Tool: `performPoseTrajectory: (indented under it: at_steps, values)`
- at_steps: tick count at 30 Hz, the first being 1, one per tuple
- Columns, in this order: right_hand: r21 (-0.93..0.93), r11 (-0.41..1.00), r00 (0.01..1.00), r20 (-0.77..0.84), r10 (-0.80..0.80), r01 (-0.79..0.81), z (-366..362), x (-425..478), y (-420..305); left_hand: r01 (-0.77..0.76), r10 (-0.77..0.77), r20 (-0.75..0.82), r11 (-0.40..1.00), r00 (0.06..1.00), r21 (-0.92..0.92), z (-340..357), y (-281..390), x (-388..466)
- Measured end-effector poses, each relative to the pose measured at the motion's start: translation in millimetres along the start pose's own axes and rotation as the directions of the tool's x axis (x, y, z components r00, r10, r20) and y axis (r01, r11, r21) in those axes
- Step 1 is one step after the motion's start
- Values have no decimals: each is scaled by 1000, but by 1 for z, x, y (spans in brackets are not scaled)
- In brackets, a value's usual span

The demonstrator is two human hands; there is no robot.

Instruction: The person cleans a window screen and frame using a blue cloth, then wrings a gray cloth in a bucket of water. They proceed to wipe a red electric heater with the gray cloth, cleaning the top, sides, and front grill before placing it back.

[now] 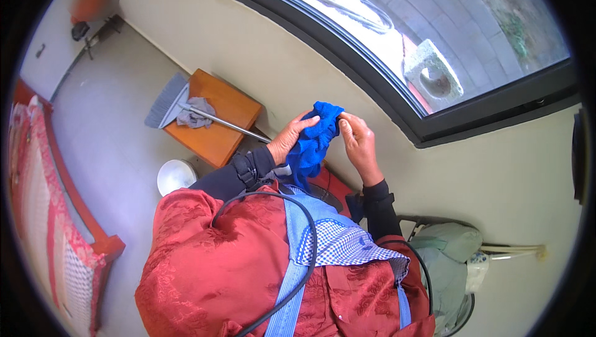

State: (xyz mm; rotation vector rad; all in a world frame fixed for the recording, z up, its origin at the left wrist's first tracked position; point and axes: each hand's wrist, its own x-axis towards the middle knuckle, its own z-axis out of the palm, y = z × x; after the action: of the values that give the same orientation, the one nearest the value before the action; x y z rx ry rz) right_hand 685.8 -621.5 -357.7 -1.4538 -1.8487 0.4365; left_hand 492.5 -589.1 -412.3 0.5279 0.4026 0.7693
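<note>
A bunched blue cloth (311, 148) hangs between my two hands, in front of the apron. My left hand (291, 134) grips it from the left side, thumb laid over the folds. At the cloth's upper right edge, my right hand (358, 139) pinches the fabric between thumb and fingers. The lower end of the cloth droops towards my apron (326, 234). Behind my left forearm, a broom (170, 104) lies with its head over an orange-brown wooden nightstand (223, 113), and a grey rag (198, 112) rests beside the broom head.
A dark-framed window (419, 132) runs along the wall, with a concrete block (433, 76) outside. Near my left elbow stands a white bucket (177, 176). A bed (60, 225) is at far left. On the right, a chair (414, 220) holds grey-green clothing (444, 244). A red object (333, 183) sits below my hands.
</note>
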Motion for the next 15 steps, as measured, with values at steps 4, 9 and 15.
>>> performPoseTrajectory:
  at_steps: [4,9,15]
  values:
    - [-375,911,931,-238,-276,174,-31,36,1,-24,26,16,996,1000,-88,8,20,27]
    - [-749,657,854,-284,-436,86,-73,87,-19,-133,129,-51,988,990,-74,16,22,78]
    - [-874,482,857,-195,-477,69,-66,131,-10,-273,282,-110,958,953,90,34,11,130]
